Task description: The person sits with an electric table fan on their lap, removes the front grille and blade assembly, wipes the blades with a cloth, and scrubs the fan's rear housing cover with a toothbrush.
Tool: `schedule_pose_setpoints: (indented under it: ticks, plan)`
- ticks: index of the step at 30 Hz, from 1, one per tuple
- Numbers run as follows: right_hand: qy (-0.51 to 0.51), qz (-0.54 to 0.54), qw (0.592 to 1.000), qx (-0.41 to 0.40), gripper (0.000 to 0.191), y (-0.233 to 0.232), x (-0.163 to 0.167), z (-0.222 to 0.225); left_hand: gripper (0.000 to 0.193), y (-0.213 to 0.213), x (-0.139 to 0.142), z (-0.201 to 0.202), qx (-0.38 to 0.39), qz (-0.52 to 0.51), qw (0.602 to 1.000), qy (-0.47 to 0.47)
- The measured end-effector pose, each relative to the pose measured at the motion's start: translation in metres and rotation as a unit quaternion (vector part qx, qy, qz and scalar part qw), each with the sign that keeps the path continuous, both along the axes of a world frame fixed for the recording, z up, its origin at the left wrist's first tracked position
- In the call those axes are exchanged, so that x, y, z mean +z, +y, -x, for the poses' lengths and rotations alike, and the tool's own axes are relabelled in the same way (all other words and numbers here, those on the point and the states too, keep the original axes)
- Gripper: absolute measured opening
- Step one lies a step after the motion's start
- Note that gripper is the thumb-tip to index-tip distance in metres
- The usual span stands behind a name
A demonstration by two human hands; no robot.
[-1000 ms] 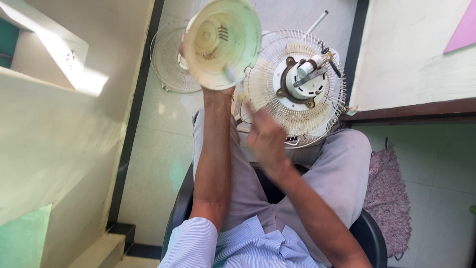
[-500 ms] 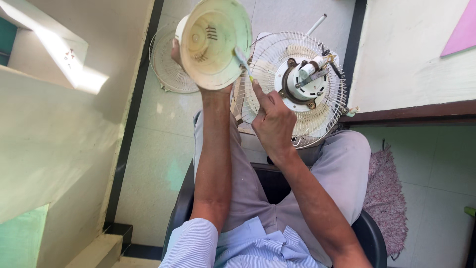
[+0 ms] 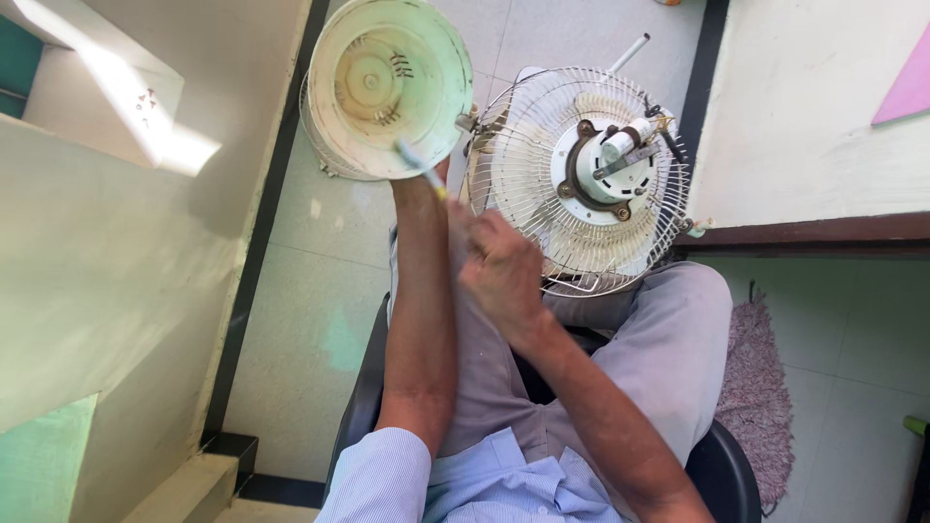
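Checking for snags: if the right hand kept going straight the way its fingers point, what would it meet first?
The right hand points up and slightly left. First in that line is probably the thin white stick tool across the round pale-green plastic fan housing that the left hand holds up; depth is unclear.

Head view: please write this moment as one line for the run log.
left hand: holds up round fan cover | right hand: holds thin tool, tip at the cover | wire fan guard: on lap, motor exposed
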State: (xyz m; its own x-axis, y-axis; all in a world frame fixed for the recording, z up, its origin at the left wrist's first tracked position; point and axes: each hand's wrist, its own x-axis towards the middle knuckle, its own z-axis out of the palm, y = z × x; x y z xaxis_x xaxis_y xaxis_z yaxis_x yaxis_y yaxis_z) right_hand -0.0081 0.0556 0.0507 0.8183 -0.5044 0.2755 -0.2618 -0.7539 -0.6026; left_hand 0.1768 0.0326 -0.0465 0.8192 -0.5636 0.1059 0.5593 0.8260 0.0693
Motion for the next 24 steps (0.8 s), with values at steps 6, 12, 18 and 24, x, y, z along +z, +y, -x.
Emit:
schedule_pose_setpoints:
  ticks: [6, 12, 18, 24]
  plan:
    - [0.023, 0.037, 0.999, -0.002, 0.07, -0.001, -0.011, -0.003, 0.064, 0.001, -0.001, 0.003, 0.016, -0.015, 1.0, -0.007]
    - [0.036, -0.002, 0.999, 0.016, 0.063, 0.007, -0.012, -0.001, 0.065, 0.012, -0.01, 0.0, 0.025, -0.005, 1.0, -0.001]
    - [0.072, 0.079, 0.994, -0.019, 0.07, -0.015, -0.004, 0.003, 0.065, 0.004, 0.002, -0.024, 0.048, -0.005, 0.999, -0.009]
    - [0.047, 0.041, 0.998, 0.018, 0.068, 0.003, -0.006, 0.005, 0.065, 0.015, 0.011, -0.001, 0.043, -0.006, 0.999, -0.006]
